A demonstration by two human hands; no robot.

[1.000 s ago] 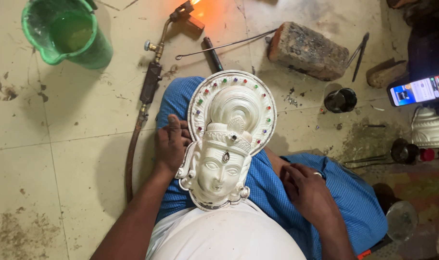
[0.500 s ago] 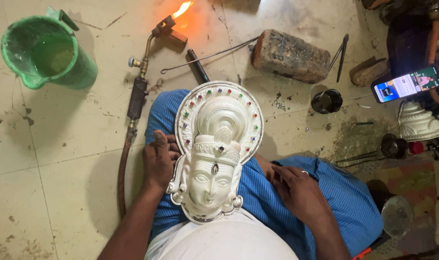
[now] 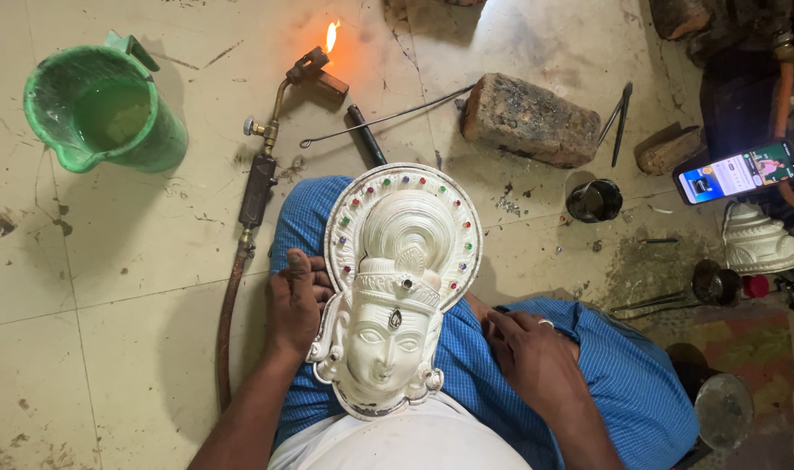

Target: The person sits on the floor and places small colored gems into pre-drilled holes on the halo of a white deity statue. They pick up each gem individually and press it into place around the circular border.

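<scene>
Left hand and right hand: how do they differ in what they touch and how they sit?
The left hand lies flat against the side of the white face-shaped sculpture, steadying it; the right hand rests on the blue cloth over the lap, apart from the sculpture. The left hand's fingers are spread flat; the right hand's are loosely curled, one bearing a ring. Both hold nothing.

- I see a stained tile floor (image 3: 136, 261).
- Green jug (image 3: 105, 117) at ten o'clock.
- Lit torch (image 3: 279, 113) at eleven.
- Brick (image 3: 529, 120) at one.
- Phone (image 3: 738, 171) at two.
</scene>
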